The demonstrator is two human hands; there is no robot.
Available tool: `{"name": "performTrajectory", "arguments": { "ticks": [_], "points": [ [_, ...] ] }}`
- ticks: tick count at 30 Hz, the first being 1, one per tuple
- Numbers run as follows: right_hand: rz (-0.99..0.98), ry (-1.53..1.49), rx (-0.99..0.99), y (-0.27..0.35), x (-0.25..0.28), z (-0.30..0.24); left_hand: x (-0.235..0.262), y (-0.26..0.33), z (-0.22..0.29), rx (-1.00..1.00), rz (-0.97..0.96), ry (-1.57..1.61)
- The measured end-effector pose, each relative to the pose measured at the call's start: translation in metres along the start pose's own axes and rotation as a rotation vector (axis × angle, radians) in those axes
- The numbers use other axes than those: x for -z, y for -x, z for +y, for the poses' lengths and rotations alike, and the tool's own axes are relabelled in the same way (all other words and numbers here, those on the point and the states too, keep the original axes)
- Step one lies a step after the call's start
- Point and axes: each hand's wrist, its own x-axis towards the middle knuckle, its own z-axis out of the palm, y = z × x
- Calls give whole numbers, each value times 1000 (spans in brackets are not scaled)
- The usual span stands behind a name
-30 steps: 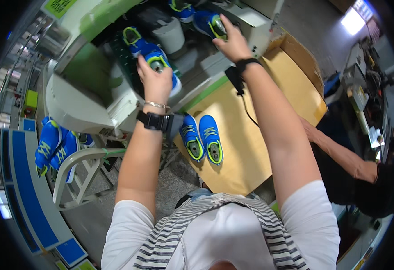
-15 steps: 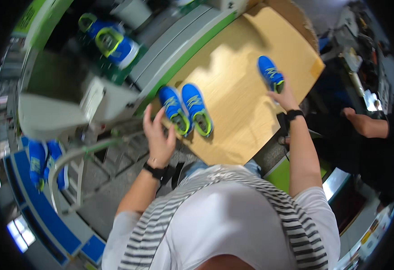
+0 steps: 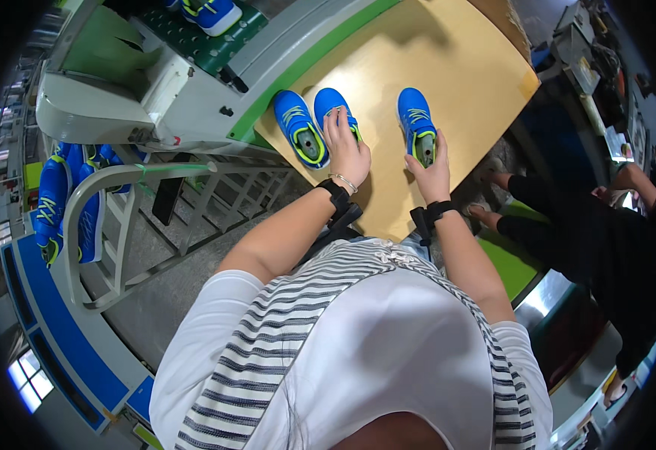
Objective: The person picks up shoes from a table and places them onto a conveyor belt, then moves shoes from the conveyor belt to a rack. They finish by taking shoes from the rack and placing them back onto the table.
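A tan wooden worktop [image 3: 448,82] stands beside a green-edged conveyor [image 3: 215,45] on a factory floor. Three blue sneakers with lime trim sit on it near its six o'clock edge. The left hand [image 3: 346,150] lies over the heel of the middle sneaker [image 3: 335,109], fingers draped on it, beside the leftmost sneaker [image 3: 300,127]. The right hand [image 3: 433,169] holds the heel of the right sneaker [image 3: 416,124], fingers closed round it. Each shoe's long axis runs roughly six to twelve o'clock, toes towards twelve, away from the person. Best to grip by the heels and keep the soles flat so the pair stays parallel.
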Motion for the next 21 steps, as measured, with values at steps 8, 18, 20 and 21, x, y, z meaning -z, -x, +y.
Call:
{"name": "performTrajectory", "arguments": {
  "ticks": [8, 18, 20, 21],
  "points": [
    [-9, -87, 54, 14, -6, 4, 16, 32, -1, -60, -162, 108],
    [-69, -282, -44, 26, -8, 18, 118, -50, 75, 430, 16, 1106],
    [-85, -261, -35, 24, -7, 9, 151, -63, 86, 57, 170, 782],
    [-89, -259, -51, 24, -5, 9, 158, -73, 88, 49, 186, 778]
  ]
}}
